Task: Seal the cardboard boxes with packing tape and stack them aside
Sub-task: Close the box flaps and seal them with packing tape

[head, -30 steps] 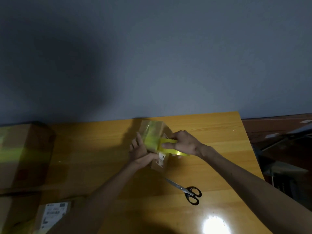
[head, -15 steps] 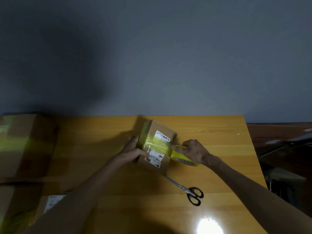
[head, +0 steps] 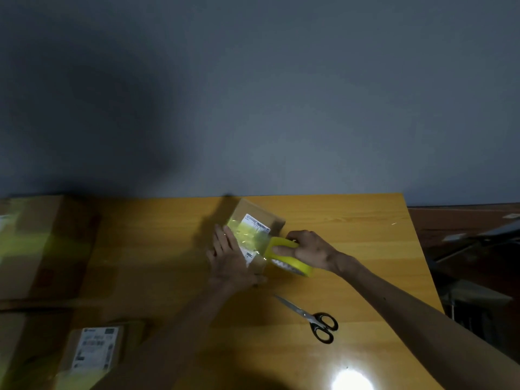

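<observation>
Small cardboard box (head: 253, 220) sits mid-table, long axis running roughly 11 to 5 o'clock, with yellow tape across its labelled top. Our left hand (head: 228, 260) lies on the box's 8 o'clock side, fingers straight and pressing flat. In this dim light we cannot tell whether the thumb hooks under the near edge.

Our right hand (head: 309, 250) is curled round the yellow tape roll (head: 295, 265). The roll touches the box's 4 o'clock corner, and the strip between them is uncut.

Scissors (head: 315, 319) lie on the wooden table (head: 351, 235) at 6 o'clock from the roll, apart from it. The blades point to 10 o'clock and the black handles sit at 4 o'clock.

We judge the cut comes next. The right hand is nearer the scissors but full; the left would have to cross over. A large cardboard box (head: 42, 243) stands at the table's 9 o'clock.
</observation>
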